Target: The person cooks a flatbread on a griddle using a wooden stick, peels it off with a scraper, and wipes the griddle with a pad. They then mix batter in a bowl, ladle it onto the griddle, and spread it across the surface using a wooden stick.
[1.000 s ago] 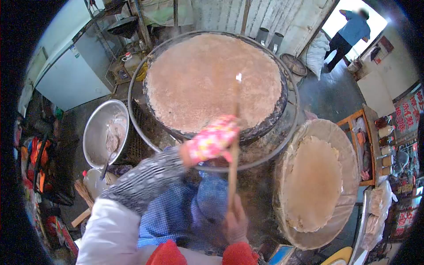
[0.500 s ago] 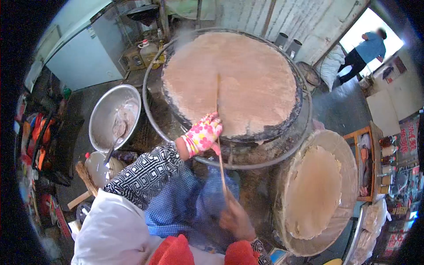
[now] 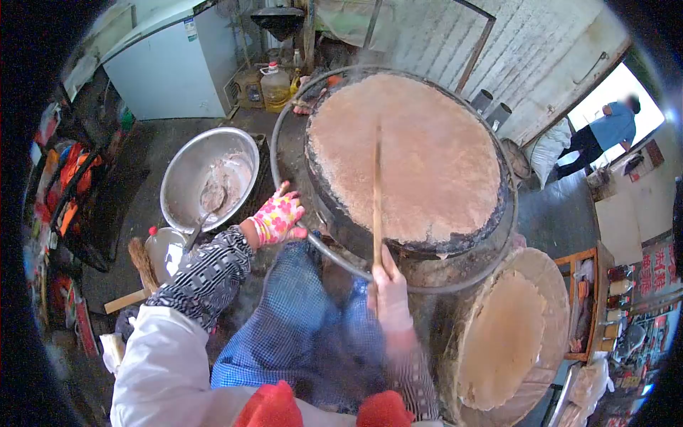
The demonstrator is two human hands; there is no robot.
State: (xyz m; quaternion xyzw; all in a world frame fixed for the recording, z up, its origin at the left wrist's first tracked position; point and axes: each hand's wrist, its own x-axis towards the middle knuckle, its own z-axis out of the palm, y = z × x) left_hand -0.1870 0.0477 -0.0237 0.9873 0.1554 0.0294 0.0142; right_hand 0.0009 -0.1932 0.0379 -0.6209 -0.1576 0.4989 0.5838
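My right hand (image 3: 390, 292), bare, is wrapped round the lower end of a long wooden stick (image 3: 378, 192). The stick reaches forward over a wide sheet of brownish batter or flatbread (image 3: 427, 156), which covers a round black griddle (image 3: 341, 226). Whether the stick's far tip touches the sheet, I cannot tell. My left hand (image 3: 276, 219), in a pink-and-yellow flowered glove, holds nothing. Its fingers are spread beside the metal ring (image 3: 334, 260) around the griddle; contact with the ring is unclear. Left of that hand, a steel basin (image 3: 174, 181) contains pale dough or batter and a ladle (image 3: 201, 223).
At the lower right, a round covered stand (image 3: 555, 313) bears another thin flatbread (image 3: 505, 341). A whisk-like brush (image 3: 142, 263) and a white tub (image 3: 167, 249) sit at the left. Oil bottles (image 3: 275, 87) stand behind. A person (image 3: 608, 132) is by the doorway.
My left hand has let go of the stick and moved left to beside the ring. My right hand has moved forward with the stick. The view has shifted.
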